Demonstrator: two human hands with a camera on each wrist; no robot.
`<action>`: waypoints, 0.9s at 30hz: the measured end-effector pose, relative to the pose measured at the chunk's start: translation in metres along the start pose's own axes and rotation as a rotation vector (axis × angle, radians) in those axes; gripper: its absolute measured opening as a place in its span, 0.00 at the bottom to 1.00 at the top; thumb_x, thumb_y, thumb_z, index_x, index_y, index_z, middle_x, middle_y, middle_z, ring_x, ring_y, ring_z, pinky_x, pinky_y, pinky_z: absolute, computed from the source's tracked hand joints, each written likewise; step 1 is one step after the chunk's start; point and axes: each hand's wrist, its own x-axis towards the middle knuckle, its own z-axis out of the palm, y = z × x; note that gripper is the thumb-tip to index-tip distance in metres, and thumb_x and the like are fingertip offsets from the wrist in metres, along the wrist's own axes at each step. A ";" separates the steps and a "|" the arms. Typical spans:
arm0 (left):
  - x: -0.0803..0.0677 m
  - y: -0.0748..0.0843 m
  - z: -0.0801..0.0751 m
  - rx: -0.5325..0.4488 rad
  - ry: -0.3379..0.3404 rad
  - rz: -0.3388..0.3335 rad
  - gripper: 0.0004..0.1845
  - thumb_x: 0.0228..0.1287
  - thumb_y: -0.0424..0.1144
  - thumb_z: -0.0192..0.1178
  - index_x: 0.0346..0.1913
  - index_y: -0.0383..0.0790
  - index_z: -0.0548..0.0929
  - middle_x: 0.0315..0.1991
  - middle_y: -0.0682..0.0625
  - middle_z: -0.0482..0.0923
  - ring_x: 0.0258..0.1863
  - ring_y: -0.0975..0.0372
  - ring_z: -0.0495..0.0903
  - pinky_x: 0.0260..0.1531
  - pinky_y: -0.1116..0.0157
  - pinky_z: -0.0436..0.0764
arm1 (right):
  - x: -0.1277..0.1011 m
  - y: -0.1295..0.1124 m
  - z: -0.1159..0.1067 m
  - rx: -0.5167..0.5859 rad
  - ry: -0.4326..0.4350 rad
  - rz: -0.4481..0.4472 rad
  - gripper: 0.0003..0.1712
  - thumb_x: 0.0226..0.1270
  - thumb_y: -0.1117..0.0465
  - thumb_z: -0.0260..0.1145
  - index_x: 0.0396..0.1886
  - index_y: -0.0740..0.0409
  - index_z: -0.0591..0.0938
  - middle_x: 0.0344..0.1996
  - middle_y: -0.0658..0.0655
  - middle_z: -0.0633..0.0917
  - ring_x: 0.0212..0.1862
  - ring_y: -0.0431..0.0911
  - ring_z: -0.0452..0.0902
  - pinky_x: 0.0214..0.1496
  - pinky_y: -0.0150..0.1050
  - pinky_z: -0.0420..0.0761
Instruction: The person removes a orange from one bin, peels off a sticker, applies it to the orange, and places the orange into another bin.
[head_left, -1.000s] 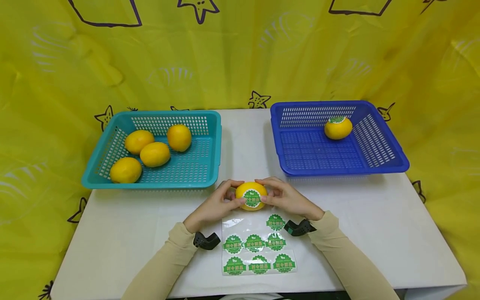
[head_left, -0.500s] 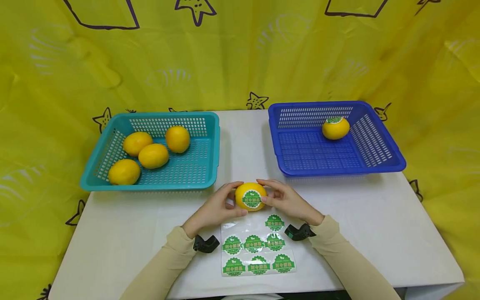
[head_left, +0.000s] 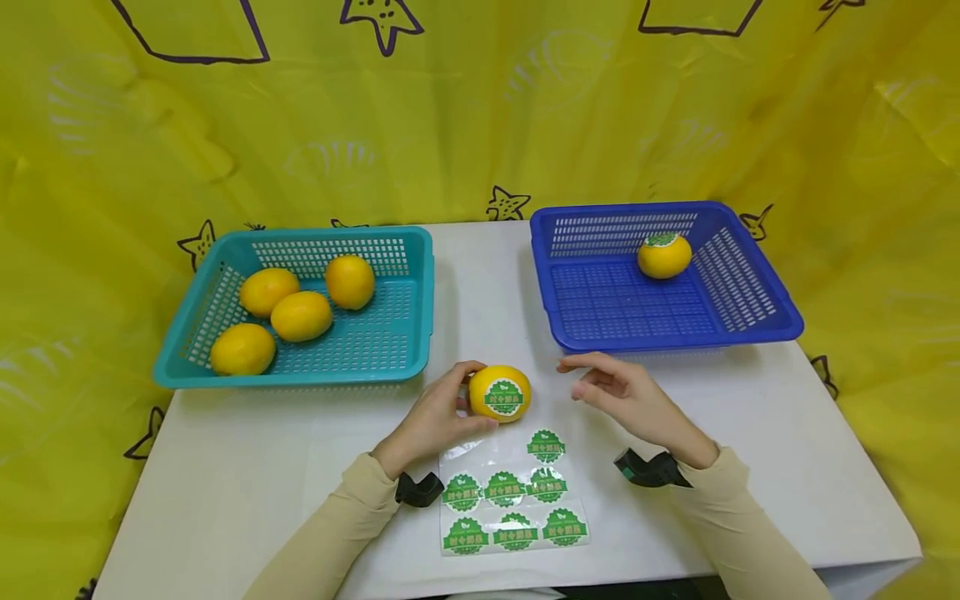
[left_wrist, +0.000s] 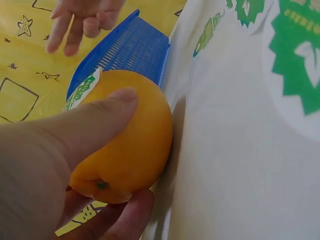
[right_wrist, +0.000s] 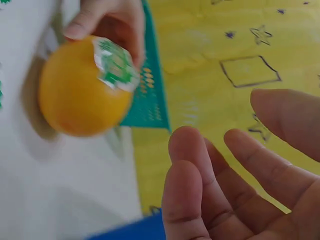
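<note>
My left hand (head_left: 435,412) grips a yellow lemon (head_left: 500,393) with a green round sticker on its near face, resting on the white table (head_left: 247,467). In the left wrist view my thumb lies across the lemon (left_wrist: 135,145) and a finger curls under it. My right hand (head_left: 615,392) hovers empty a little to the right of the lemon, fingers loosely relaxed; in the right wrist view the lemon (right_wrist: 80,95) is apart from those fingers (right_wrist: 195,190). A clear sticker sheet (head_left: 510,500) with several green stickers lies just in front of the lemon.
A teal basket (head_left: 405,358) at the left holds several plain lemons (head_left: 300,315). A blue basket (head_left: 555,333) at the right holds one stickered lemon (head_left: 663,254). Yellow star-printed cloth hangs behind and around the table.
My right hand has let go of the lemon and moved off to the right. The left hand still holds the lemon in the same spot.
</note>
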 end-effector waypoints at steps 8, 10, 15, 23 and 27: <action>0.000 0.007 0.000 0.001 0.003 0.050 0.44 0.52 0.41 0.77 0.69 0.40 0.64 0.61 0.46 0.69 0.45 0.60 0.78 0.43 0.71 0.80 | -0.025 -0.016 -0.060 0.005 0.202 -0.083 0.21 0.71 0.77 0.56 0.62 0.72 0.74 0.52 0.61 0.81 0.44 0.46 0.80 0.47 0.31 0.79; 0.001 0.012 0.000 -0.003 0.003 0.098 0.44 0.51 0.41 0.77 0.69 0.38 0.64 0.61 0.46 0.69 0.49 0.59 0.76 0.43 0.71 0.80 | -0.031 -0.017 -0.073 0.015 0.268 -0.067 0.20 0.71 0.76 0.56 0.62 0.72 0.74 0.52 0.58 0.82 0.45 0.46 0.80 0.49 0.30 0.79; 0.004 0.032 -0.001 -0.064 -0.034 0.182 0.42 0.52 0.39 0.76 0.69 0.38 0.66 0.61 0.47 0.68 0.53 0.59 0.74 0.42 0.70 0.81 | -0.044 -0.015 -0.101 0.113 0.460 -0.055 0.19 0.69 0.76 0.58 0.59 0.75 0.75 0.51 0.56 0.83 0.51 0.44 0.78 0.51 0.27 0.76; 0.032 0.081 0.001 -0.078 -0.118 0.273 0.41 0.54 0.42 0.75 0.69 0.41 0.66 0.58 0.50 0.70 0.51 0.63 0.73 0.40 0.72 0.81 | -0.054 0.011 -0.150 -0.035 0.820 0.143 0.26 0.69 0.68 0.63 0.67 0.62 0.74 0.65 0.53 0.72 0.64 0.42 0.64 0.65 0.25 0.60; 0.061 0.108 0.003 -0.095 -0.133 0.314 0.41 0.55 0.42 0.74 0.69 0.38 0.65 0.56 0.48 0.70 0.49 0.62 0.73 0.39 0.72 0.80 | -0.058 0.031 -0.171 -0.198 0.804 0.361 0.37 0.72 0.57 0.61 0.77 0.53 0.59 0.75 0.50 0.55 0.75 0.43 0.44 0.72 0.35 0.46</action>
